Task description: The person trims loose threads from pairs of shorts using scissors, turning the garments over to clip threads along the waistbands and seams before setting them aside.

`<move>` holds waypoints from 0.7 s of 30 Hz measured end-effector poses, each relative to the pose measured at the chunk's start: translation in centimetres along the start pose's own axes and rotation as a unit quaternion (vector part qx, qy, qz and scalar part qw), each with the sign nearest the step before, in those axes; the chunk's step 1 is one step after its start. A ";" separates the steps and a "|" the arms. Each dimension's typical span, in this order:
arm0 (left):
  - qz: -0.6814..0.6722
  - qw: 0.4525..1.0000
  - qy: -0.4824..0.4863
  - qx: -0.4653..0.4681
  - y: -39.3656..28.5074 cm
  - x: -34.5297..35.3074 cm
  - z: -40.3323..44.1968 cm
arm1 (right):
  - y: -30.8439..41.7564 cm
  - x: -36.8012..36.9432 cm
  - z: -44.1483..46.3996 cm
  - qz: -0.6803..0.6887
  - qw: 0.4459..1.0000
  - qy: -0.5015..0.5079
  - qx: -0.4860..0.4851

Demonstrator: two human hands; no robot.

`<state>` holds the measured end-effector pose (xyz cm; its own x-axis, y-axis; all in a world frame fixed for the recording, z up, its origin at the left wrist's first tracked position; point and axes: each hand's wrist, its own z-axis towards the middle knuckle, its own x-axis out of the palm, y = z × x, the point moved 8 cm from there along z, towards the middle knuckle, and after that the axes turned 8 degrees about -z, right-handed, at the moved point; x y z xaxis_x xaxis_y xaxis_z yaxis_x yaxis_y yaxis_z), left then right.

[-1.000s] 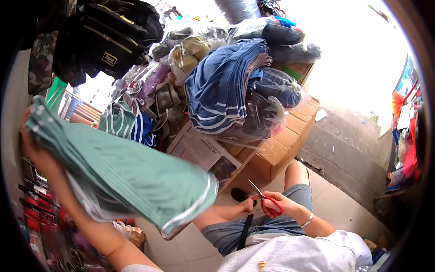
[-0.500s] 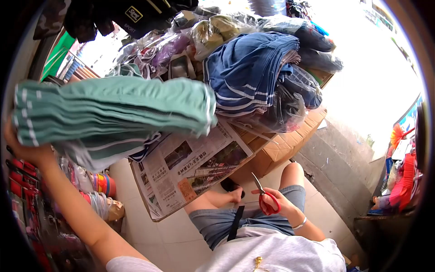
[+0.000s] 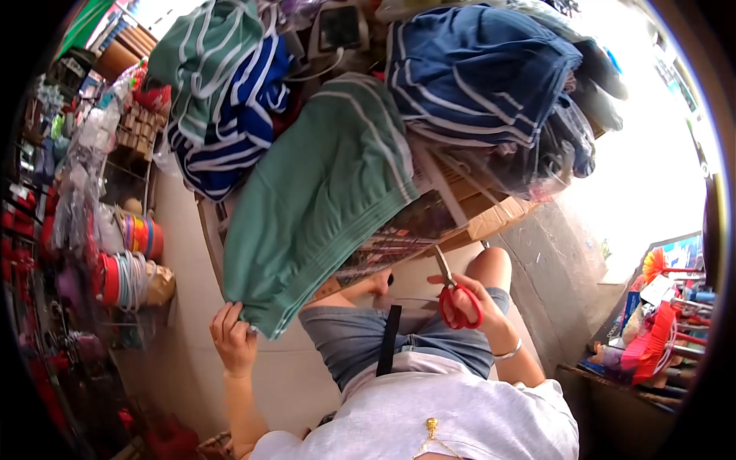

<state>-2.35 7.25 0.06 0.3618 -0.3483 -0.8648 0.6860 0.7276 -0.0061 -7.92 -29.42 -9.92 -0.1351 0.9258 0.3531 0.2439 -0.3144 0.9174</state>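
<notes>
My left hand pinches the lower left corner of green elastic-waist pants with white side stripes. They lie across the newspaper-covered cardboard in front of me. Red-handled scissors are in my right hand, blades pointing up and away, apart from the cloth. My fingers sit in and around their handle loops. A pile of navy pants with white stripes rests just beyond, to the right. To the left is a heap of green pants over blue striped ones.
A device with a dark screen and a white cable lies between the piles. Bagged goods crowd the right. Shelves with ribbon rolls stand at left; a rack of red goods is at right. A cardboard box sits below the pile.
The green pants, held up in a thick stack by my left hand, have come down onto the newspaper. My left hand moved in toward my lap. The scissors stay in my right hand.
</notes>
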 end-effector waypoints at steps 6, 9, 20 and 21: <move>-0.066 0.980 -0.102 -0.157 0.4 0.3 0.0 | 2.1 1.0 1.6 -0.155 0.987 0.023 0.021; -0.126 0.957 -0.114 -0.237 1.1 -0.2 0.6 | 1.0 1.4 0.9 -0.175 0.980 0.043 0.078; -0.435 0.824 -0.218 -0.289 1.7 0.0 1.9 | 11.3 -1.0 5.5 -0.206 0.953 -0.146 -0.168; -0.432 0.826 -0.221 -0.286 1.7 -0.2 2.0 | 11.7 -0.9 7.4 -0.241 0.950 -0.135 -0.144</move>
<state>-0.04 7.39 1.22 0.1757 -0.9735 -0.1465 0.4438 0.2112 -0.8709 2.18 -32.38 -0.81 0.0971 0.9847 -0.1449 -0.0610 0.1512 0.9866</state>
